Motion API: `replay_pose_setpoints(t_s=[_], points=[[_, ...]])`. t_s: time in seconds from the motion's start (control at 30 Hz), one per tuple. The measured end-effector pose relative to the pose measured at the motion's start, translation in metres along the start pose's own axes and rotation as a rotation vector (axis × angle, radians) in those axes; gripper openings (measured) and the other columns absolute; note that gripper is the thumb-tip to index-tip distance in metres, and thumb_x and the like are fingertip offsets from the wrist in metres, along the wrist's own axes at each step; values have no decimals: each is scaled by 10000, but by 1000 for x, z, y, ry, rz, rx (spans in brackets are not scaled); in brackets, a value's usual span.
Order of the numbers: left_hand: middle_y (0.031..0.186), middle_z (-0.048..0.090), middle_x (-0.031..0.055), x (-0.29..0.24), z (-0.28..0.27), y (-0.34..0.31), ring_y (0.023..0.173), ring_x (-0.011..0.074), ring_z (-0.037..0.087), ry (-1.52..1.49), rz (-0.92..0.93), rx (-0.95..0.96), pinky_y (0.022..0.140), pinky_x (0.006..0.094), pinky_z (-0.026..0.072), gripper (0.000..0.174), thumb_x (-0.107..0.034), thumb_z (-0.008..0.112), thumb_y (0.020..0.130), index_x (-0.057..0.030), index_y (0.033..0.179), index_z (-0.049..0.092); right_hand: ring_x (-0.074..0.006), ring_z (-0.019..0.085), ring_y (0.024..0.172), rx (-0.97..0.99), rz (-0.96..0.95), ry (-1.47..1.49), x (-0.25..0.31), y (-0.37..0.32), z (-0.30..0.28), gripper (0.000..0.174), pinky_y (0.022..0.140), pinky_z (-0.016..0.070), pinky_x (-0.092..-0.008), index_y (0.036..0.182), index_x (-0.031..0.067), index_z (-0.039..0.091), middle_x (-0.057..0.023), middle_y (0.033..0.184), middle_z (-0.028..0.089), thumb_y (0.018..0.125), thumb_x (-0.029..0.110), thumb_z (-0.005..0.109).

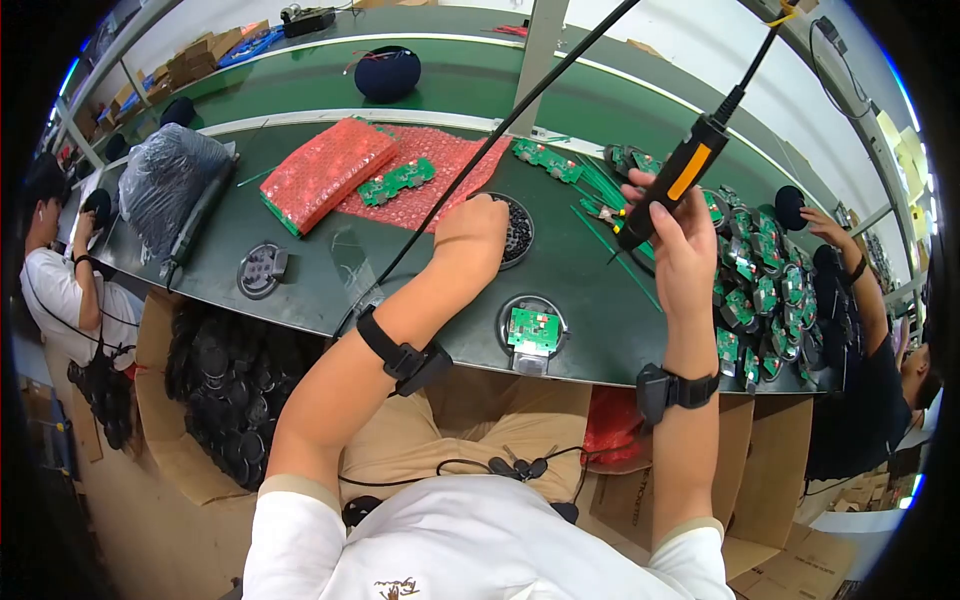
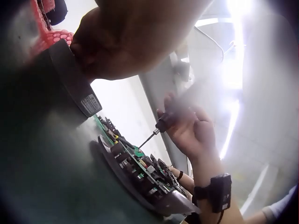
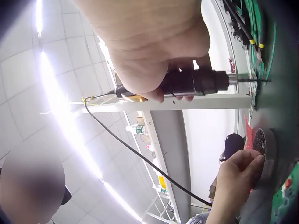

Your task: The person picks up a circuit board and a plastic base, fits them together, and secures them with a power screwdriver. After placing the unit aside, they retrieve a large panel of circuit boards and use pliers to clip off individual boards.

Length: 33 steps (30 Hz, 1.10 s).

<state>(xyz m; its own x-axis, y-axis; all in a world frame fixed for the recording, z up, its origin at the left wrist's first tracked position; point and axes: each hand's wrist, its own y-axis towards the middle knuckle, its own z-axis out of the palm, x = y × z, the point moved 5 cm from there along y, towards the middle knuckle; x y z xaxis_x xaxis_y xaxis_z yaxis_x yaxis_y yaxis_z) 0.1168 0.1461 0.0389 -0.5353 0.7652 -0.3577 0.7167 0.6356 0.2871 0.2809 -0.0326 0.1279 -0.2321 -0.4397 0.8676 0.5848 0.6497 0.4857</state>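
Note:
My left hand (image 1: pixel 474 232) reaches into a round dark dish (image 1: pixel 516 265) of small black screws (image 1: pixel 519 232). In the right wrist view its thumb and fingertips come together at the dish rim; I cannot tell whether a screw is between them. My right hand (image 1: pixel 688 250) grips a black electric screwdriver (image 1: pixel 690 165) with an orange stripe, raised over the bench, its bit pointing down and left. Between the hands, near the front edge, lies a round black housing (image 1: pixel 505 320) with a green circuit board (image 1: pixel 534 328) in it.
Heaped circuit boards on black housings (image 1: pixel 765 285) cover the right. Green sticks (image 1: pixel 625 262) and pliers (image 1: pixel 605 212) lie near the screwdriver. Red bubble wrap (image 1: pixel 330 175) is behind left, another black housing (image 1: pixel 262 270) at left. A black cable (image 1: pixel 470 170) crosses the head view.

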Motion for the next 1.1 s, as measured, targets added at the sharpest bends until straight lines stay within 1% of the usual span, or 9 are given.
replay_pose_setpoints(t_s=[0.07, 0.27, 0.3, 0.43, 0.67, 0.8, 0.93, 1.03, 1.1], points=[[954, 643, 165, 3, 2, 1, 932, 385, 677, 1, -31, 15, 810, 495, 540, 49, -102, 652, 864, -64, 893, 662, -279, 652, 1168, 124, 92, 71, -1, 3, 10, 513, 1023, 529, -400, 1448, -13, 472, -174, 1277, 646, 959, -20, 625], [995, 637, 149, -11, 3, -9, 924, 345, 693, 164, 172, -87, 765, 471, 579, 82, -51, 611, 865, -33, 940, 639, -251, 694, 941, 277, 79, 97, 6, -9, 24, 344, 875, 606, -432, 1230, 5, 536, -135, 1062, 641, 914, -4, 671], [994, 636, 150, -13, 3, -9, 922, 339, 695, 162, 171, -91, 762, 469, 583, 84, -46, 610, 864, -25, 942, 632, -202, 653, 798, 238, 136, 112, 14, -14, 31, 404, 761, 597, -386, 1267, -1, 507, -118, 981, 616, 909, 46, 688], [1004, 636, 162, -11, 1, -13, 919, 339, 695, 163, 231, -145, 771, 458, 587, 66, -44, 597, 878, -15, 932, 620, -147, 556, 713, 276, 132, 153, 32, -23, 42, 511, 602, 467, -305, 1353, -24, 458, -88, 871, 566, 930, 157, 680], [960, 677, 182, -11, -30, -25, 862, 307, 695, -48, 173, -282, 716, 400, 558, 30, -32, 606, 915, -4, 922, 612, -191, 602, 849, 303, 220, 433, 44, -40, 54, 461, 765, 602, -410, 1324, -23, 480, -98, 938, 567, 941, 157, 664], [822, 702, 118, -19, -55, -53, 737, 193, 699, -638, 72, -73, 659, 333, 540, 28, -18, 656, 921, 9, 930, 660, -185, 649, 762, 218, 60, 250, 53, -41, 57, 360, 754, 613, -408, 1231, -22, 541, -118, 932, 635, 917, 62, 695], [821, 723, 63, -20, -38, -87, 761, 112, 709, -963, -109, 103, 653, 272, 553, 64, -15, 631, 968, 21, 969, 684, -128, 554, 707, 308, 85, 131, 48, -43, 62, 378, 639, 485, -314, 1263, 5, 509, -49, 817, 561, 977, 216, 638], [859, 738, 61, -20, -30, -106, 802, 111, 713, -963, -129, 124, 699, 262, 567, 71, 1, 656, 957, 27, 1005, 702, -147, 512, 707, 346, 128, 365, 39, -41, 67, 750, 710, 429, -323, 1328, -26, 485, -51, 832, 541, 1032, 658, 403], [875, 746, 66, -20, -25, -113, 813, 108, 710, -979, -111, 118, 728, 268, 573, 108, 8, 697, 933, 35, 1037, 711, -154, 508, 720, 349, 130, 436, 41, -43, 78, 802, 716, 428, -329, 1345, -37, 474, -58, 845, 541, 1024, 691, 372]])
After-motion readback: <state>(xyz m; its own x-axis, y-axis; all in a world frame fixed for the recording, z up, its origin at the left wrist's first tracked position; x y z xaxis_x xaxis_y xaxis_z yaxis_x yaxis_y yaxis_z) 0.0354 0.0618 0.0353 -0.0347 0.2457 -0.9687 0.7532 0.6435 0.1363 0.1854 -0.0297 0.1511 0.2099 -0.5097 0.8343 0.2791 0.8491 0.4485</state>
